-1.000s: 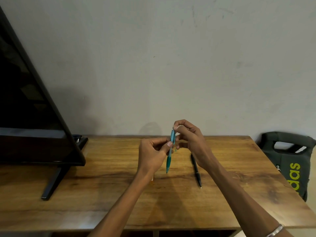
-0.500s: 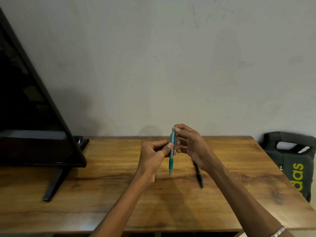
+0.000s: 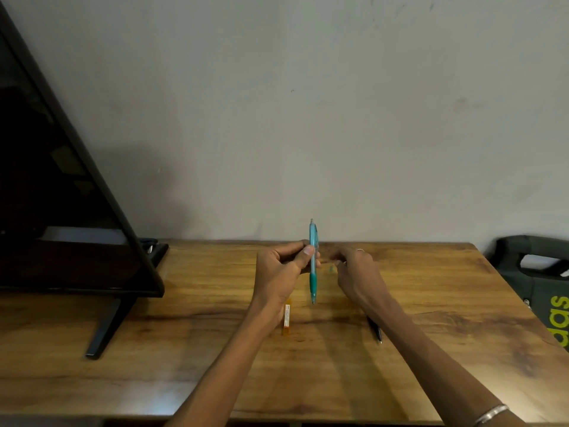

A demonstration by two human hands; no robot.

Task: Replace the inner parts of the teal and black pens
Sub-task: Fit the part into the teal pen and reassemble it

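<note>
My left hand [image 3: 278, 272] pinches the teal pen [image 3: 313, 277] between thumb and fingers and holds it upright above the wooden table [image 3: 191, 340], tip down. My right hand [image 3: 358, 272] hovers just right of the pen, apart from it, fingers loosely curled with nothing visible in them. The black pen [image 3: 376, 329] lies on the table under my right forearm; only its near end shows.
A small orange packet [image 3: 287, 317] lies on the table below my left wrist. A black TV [image 3: 61, 211] on a stand fills the left side. A dark bag [image 3: 538, 288] with green letters sits past the table's right edge. A wall stands close behind.
My right hand let go of the top of the teal pen and dropped down to the right. The left hand keeps the pen upright.
</note>
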